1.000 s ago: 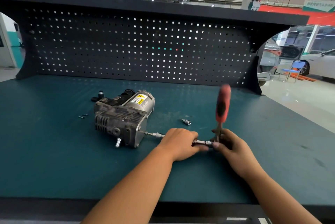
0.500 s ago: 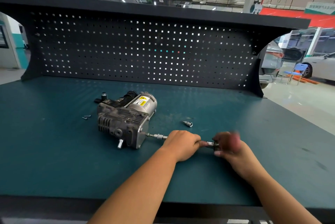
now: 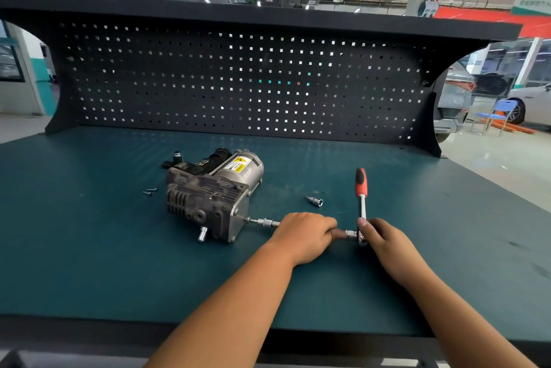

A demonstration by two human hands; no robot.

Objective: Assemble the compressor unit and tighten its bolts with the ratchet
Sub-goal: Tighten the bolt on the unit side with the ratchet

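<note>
Left of centre on the worktop (image 3: 89, 248), compressor unit (image 3: 213, 197) sits unclamped, a long extension (image 3: 265, 222) running from its side face to the ratchet (image 3: 362, 206). Fingers of left hand (image 3: 304, 236) wrap the extension; right hand (image 3: 384, 241) pinches the ratchet head. Risks: bar cocks off-axis and the bit cams out, or the unit skids. Handle swing looks open; loose socket (image 3: 316, 201) lies near, and the front edge sits under the forearms.

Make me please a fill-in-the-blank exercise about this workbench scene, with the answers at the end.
1. Two small screws lie to the ___ of the compressor.
2. The handle of the ratchet is mostly ___.
3. The left hand grips the extension bar, and the right hand holds the ___ near its head.

Answers: left; red; ratchet
</note>
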